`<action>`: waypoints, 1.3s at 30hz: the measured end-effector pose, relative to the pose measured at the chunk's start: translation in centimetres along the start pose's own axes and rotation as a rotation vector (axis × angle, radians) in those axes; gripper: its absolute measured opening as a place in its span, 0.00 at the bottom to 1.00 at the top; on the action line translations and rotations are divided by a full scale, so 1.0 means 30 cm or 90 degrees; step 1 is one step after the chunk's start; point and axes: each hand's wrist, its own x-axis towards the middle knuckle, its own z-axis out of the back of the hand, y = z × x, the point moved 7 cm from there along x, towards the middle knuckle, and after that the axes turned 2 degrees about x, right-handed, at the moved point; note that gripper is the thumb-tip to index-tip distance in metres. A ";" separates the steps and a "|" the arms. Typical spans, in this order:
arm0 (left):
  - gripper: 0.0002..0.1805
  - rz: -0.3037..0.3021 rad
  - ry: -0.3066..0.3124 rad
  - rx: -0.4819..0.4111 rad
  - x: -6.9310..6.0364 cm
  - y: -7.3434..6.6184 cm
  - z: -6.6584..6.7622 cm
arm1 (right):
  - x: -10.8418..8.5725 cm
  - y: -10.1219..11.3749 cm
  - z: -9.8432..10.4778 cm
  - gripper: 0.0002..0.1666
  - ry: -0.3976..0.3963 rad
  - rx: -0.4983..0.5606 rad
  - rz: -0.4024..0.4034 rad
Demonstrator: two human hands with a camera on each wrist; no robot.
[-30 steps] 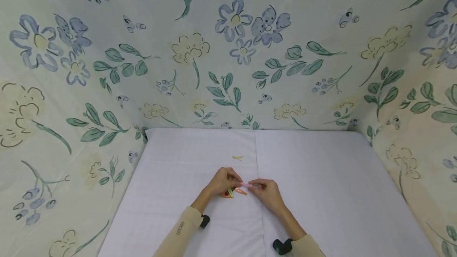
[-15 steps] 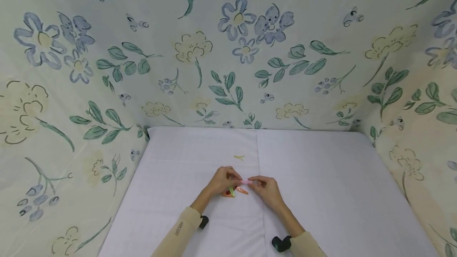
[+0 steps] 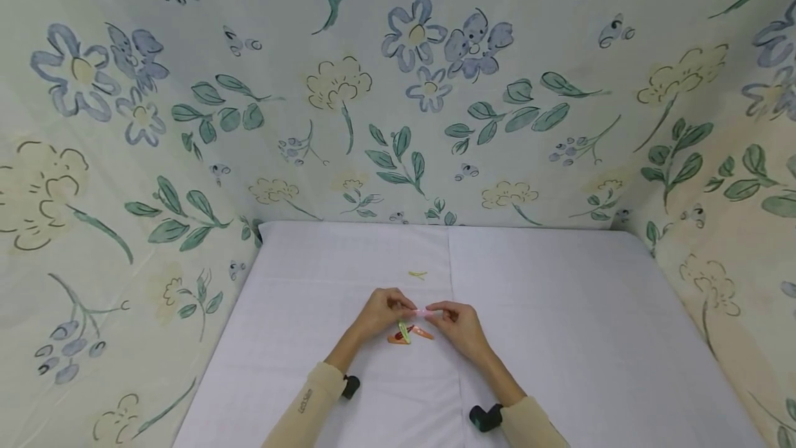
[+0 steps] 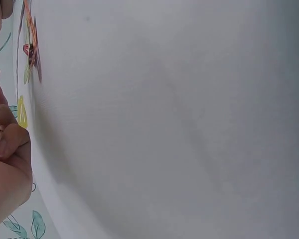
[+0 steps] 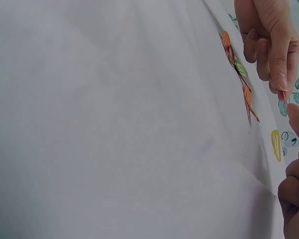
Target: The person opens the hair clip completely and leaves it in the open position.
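A small pink hair clip (image 3: 423, 312) stretches between my two hands above the white-covered table. My left hand (image 3: 383, 312) pinches one end with thumb and fingertips, and my right hand (image 3: 461, 329) pinches the other. Just below them lies a small heap of snap hair clips: a green clip (image 3: 404, 332) over orange and dark red ones, with an orange clip (image 3: 423, 332) at its right. Farther back on the cloth sits a yellow hair clip (image 3: 417, 274), its two parts spread apart. In the right wrist view the fingertips (image 5: 280, 82) of the left hand largely hide the pink clip.
White cloth (image 3: 547, 323) covers the table, with a fold line running front to back near the middle. Floral curtains (image 3: 410, 123) hang behind and along both sides. Dark wrist cameras (image 3: 485, 418) sit at both wrists.
Both hands have risen a little in the head view and shifted slightly left, carrying the pink hair clip. The heap of clips is now less covered by the left hand.
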 end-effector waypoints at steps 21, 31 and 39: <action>0.03 0.037 -0.031 -0.024 -0.028 0.039 0.037 | 0.016 0.005 -0.027 0.07 0.014 -0.002 -0.017; 0.03 0.040 -0.031 -0.019 -0.031 0.043 0.033 | 0.014 0.014 -0.033 0.07 0.009 -0.011 -0.005; 0.03 0.036 -0.031 -0.024 -0.033 0.030 0.031 | 0.014 0.015 -0.028 0.07 -0.001 -0.005 0.005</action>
